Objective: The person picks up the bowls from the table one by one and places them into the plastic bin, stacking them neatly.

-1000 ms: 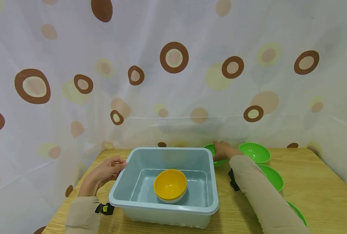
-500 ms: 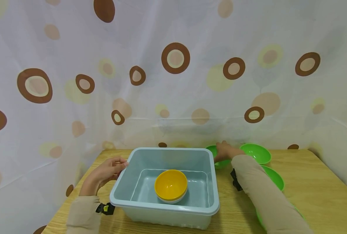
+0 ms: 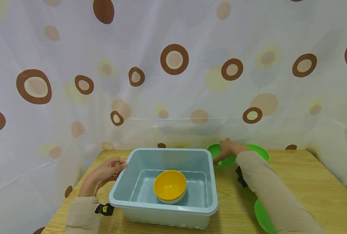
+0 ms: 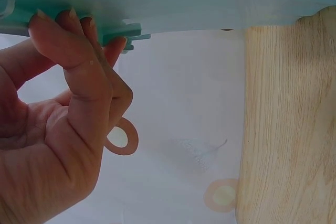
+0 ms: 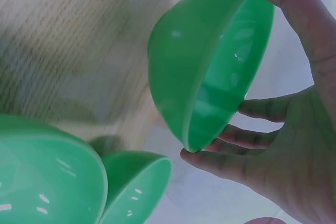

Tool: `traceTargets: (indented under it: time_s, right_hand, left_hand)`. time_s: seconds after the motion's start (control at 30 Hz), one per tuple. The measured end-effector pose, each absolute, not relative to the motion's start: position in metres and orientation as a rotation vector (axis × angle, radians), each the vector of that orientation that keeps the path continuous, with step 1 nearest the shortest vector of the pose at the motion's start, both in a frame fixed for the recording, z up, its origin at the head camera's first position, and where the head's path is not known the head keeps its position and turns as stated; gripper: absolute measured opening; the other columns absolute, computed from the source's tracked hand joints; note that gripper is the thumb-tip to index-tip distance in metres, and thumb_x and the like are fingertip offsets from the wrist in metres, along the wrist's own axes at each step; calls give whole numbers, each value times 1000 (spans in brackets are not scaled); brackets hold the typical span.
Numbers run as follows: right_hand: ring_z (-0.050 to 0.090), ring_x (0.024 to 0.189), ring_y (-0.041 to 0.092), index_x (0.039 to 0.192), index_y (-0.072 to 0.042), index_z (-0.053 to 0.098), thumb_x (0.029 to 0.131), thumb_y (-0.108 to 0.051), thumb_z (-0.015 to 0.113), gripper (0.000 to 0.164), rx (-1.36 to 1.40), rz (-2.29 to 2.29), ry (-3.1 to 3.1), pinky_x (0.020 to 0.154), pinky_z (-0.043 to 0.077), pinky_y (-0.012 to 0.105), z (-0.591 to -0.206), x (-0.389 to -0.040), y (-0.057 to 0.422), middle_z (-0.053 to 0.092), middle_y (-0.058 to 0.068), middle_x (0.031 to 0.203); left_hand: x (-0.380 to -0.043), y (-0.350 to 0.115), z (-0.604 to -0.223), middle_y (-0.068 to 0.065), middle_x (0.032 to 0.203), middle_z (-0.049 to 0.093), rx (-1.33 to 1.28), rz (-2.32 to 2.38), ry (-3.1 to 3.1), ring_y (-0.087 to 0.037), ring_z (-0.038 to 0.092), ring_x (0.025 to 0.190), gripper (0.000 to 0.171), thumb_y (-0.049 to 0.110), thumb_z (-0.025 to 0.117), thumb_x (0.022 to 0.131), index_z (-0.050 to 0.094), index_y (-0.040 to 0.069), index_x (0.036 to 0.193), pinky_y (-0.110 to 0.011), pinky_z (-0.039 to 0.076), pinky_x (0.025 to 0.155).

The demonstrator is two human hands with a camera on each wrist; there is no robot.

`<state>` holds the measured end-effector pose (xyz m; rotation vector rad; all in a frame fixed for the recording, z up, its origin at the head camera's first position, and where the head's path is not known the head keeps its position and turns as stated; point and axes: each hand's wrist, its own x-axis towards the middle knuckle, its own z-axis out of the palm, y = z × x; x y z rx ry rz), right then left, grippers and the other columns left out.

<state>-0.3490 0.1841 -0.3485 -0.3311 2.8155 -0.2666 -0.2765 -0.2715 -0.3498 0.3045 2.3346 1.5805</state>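
Observation:
In the head view, my right hand point(image 3: 228, 151) spans a green bowl point(image 3: 214, 149) at the back, right of the light blue basin point(image 3: 167, 218). The right wrist view shows the thumb on one side of the bowl's rim and the fingertips point(image 5: 195, 157) on the opposite side. My left hand point(image 3: 107, 170) pinches the basin's left rim; from the left wrist, its bent fingers point(image 4: 79, 66) meet the plastic edge. Inside the basin sits a yellow bowl point(image 3: 169, 185), nested in a white bowl point(image 3: 173, 201).
Another green bowl point(image 3: 259, 150) stands behind the right forearm. Nearer, a green bowl point(image 3: 264, 218) is partly covered by the sleeve point(image 3: 274, 191). Everything stands on a wooden table point(image 3: 310, 182), with a patterned curtain point(image 3: 191, 94) behind it.
My right hand and the green bowl have shifted slightly right. The right forearm now hides the middle green bowl and uncovers more of the nearest one. The left hand and basin stay put.

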Motion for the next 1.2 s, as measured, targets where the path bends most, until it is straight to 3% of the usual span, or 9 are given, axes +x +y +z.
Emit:
traceTargets:
  time_s: [0.33, 1.2]
  right_hand:
    - [51, 101, 35, 130, 10, 43, 67, -53, 78, 96, -367, -258, 2807, 86, 46, 52, -337, -340, 189, 47, 25, 114]
    - [41, 122, 45, 138, 15, 34, 68, -51, 78, 106, -451, -261, 2792, 96, 39, 58, -313, -329, 202, 39, 36, 132]
  left_hand:
    - [-276, -271, -350, -5, 87, 62, 279, 1572, 2352, -15, 59, 73, 36, 25, 54, 100, 50, -7, 115, -31, 54, 70]
    - [-277, -271, -351, -4, 84, 59, 273, 1579, 2360, -14, 56, 71, 34, 23, 54, 100, 50, -7, 115, -30, 53, 69]
